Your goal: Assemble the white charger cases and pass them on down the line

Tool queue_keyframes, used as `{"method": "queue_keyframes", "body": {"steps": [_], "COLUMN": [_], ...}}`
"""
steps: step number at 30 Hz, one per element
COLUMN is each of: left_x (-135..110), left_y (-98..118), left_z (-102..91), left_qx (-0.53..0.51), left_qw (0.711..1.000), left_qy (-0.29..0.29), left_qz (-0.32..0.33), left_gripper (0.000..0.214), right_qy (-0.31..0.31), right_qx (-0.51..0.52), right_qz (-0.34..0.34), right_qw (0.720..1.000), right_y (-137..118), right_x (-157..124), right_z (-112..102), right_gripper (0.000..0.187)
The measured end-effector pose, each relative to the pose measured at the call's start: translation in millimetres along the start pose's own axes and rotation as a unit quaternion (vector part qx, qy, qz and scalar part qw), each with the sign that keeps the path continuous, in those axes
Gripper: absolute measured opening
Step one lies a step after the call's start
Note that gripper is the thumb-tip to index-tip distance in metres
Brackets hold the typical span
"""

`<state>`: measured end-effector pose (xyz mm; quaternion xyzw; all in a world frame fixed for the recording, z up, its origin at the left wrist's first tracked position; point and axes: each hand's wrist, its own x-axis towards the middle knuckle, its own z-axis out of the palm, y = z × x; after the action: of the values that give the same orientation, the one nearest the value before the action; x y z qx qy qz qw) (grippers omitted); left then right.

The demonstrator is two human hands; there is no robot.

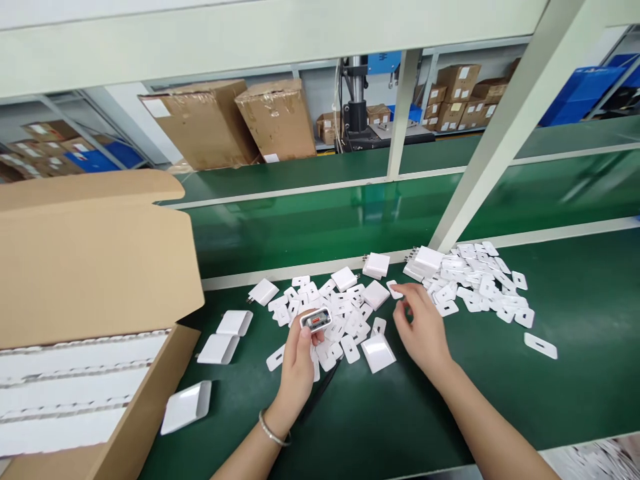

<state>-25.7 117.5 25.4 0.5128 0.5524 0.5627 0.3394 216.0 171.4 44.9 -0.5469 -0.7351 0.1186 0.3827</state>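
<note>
My left hand [299,363] is closed around a white charger [316,321]. The charger's uncovered end faces me, showing an orange USB port inside a dark interior. My right hand [423,327] has a small white cover plate [395,289] with a slot at its fingertips. Beneath and beside my left hand spreads a loose pile of similar cover plates [353,323]. Several white chargers, one of them a charger [379,353] between my hands, lie around that pile. Behind my left wrist, a thin black tool [320,393] is partly hidden.
On the left stands an open cardboard box [100,273] with white packed rows. White charger housings [187,407] lie beside it. Another pile of cover plates [480,277] is at right. A slanted metal post [505,133] rises from the back edge of the green bench [575,400].
</note>
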Motion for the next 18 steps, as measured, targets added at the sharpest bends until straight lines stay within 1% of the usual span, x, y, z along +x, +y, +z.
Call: {"method": "queue_keyframes", "body": {"steps": [1, 2, 4, 6, 8, 11, 13, 18], "left_x": [-1, -3, -6, -10, -13, -18, -20, -20], "left_y": [-2, -3, -6, -8, -8, -8, -8, -6], "left_z": [0.5, 1.0, 2.0, 2.8, 3.1, 2.7, 2.3, 2.2], "left_qx": [-0.003, -0.005, -0.009, -0.015, -0.021, -0.029, -0.032, -0.032], "left_qw": [1.0, 1.0, 0.999, 0.999, 0.998, 0.997, 0.996, 0.997], "left_qy": [-0.013, -0.027, -0.047, -0.051, -0.052, -0.064, -0.071, -0.072], "left_qz": [0.0, 0.0, -0.002, -0.012, -0.024, -0.033, -0.031, -0.021], "left_gripper": [0.054, 0.054, 0.054, 0.054, 0.053, 0.052, 0.051, 0.05], "right_qy": [0.014, 0.011, -0.023, -0.056, -0.069, -0.065, -0.059, -0.034], "right_qx": [-0.059, -0.113, -0.19, -0.221, -0.225, -0.219, -0.213, -0.188], "right_qz": [0.002, -0.001, -0.013, -0.018, -0.015, -0.005, 0.0, 0.009], "right_qw": [0.998, 0.993, 0.981, 0.973, 0.972, 0.973, 0.975, 0.982], "right_y": [9, 18, 32, 41, 44, 44, 43, 42], "right_x": [4, 7, 12, 15, 15, 14, 13, 13], "right_z": [-1, -1, 1, 5, 9, 11, 11, 7], "right_gripper": [0.038, 0.038, 0.038, 0.034, 0.024, 0.012, 0.01, 0.017]}}
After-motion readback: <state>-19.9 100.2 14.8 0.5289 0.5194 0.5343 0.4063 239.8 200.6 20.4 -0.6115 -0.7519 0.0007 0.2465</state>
